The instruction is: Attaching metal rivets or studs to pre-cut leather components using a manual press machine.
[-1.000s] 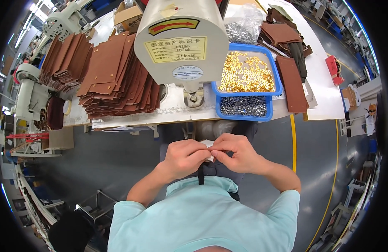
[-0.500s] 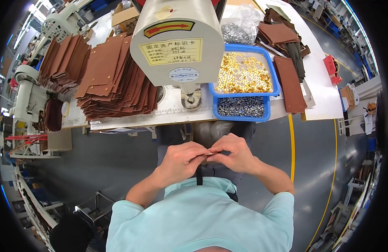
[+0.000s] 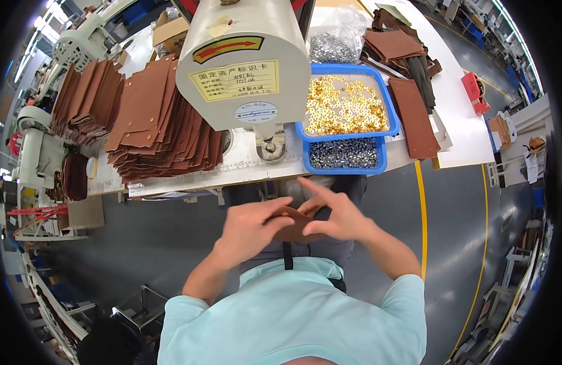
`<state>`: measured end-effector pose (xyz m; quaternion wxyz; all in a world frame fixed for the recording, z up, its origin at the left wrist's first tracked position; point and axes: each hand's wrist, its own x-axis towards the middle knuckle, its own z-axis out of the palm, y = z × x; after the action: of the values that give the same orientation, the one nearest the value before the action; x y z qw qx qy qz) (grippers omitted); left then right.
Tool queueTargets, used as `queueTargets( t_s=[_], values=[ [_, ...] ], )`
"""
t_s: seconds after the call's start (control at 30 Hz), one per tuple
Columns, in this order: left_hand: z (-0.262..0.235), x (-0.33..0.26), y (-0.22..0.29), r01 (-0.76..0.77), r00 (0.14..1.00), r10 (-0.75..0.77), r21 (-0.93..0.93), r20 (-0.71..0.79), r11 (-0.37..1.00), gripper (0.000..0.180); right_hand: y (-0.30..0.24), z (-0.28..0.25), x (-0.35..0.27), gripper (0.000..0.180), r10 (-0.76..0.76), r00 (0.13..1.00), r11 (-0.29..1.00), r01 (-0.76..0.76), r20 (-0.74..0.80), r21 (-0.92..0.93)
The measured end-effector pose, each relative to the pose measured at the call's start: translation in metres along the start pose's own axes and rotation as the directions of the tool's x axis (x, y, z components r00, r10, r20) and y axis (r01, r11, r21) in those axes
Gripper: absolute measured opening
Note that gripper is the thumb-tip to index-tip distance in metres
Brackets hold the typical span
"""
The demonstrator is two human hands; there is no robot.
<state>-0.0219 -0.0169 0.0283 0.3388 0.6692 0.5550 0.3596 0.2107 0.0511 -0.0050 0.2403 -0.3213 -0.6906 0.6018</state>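
A brown leather piece (image 3: 296, 226), bent and low in front of my body, is held between my two hands. My left hand (image 3: 249, 230) pinches its left side between thumb and fingers. At the right side, the thumb of my right hand (image 3: 341, 216) presses on the leather with other fingers at its far edge, while the index finger stretches away. Above the hands stands a cream press machine (image 3: 241, 67), its metal tip (image 3: 268, 148) over the table (image 3: 189, 186). Beside it, a blue tray of gold ring-shaped parts (image 3: 348, 104) rests partly over another of silver parts (image 3: 344, 156).
Large stacks of brown leather pieces (image 3: 153, 115) (image 3: 89, 100) fill the table's left. A leather strip (image 3: 413, 115), darker scraps (image 3: 417, 76) and a plastic bag of metal parts (image 3: 337, 45) lie at the right. A red box (image 3: 475, 93) sits near the far right edge.
My hands have moved apart from a close pinch, and the leather piece now shows between them. The right index finger has straightened. The view has shifted slightly.
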Motion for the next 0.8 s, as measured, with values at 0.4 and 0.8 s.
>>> queueTargets(
  t_s=[0.4, 0.8],
  values=[
    [-0.018, 0.003, -0.014, 0.291, 0.926, -0.272, -0.034, 0.263, 0.956, 0.026, -0.012, -0.047, 0.007, 0.019, 0.12, 0.992, 0.983, -0.115, 0.03, -0.146],
    [0.028, 0.011, -0.043, 0.351, 0.936, -0.319, -0.368, 0.147, 0.861, 0.035, 0.039, -0.147, 0.113, 0.015, -0.083, 0.914, 0.684, -0.237, -0.396, -0.69]
  ],
)
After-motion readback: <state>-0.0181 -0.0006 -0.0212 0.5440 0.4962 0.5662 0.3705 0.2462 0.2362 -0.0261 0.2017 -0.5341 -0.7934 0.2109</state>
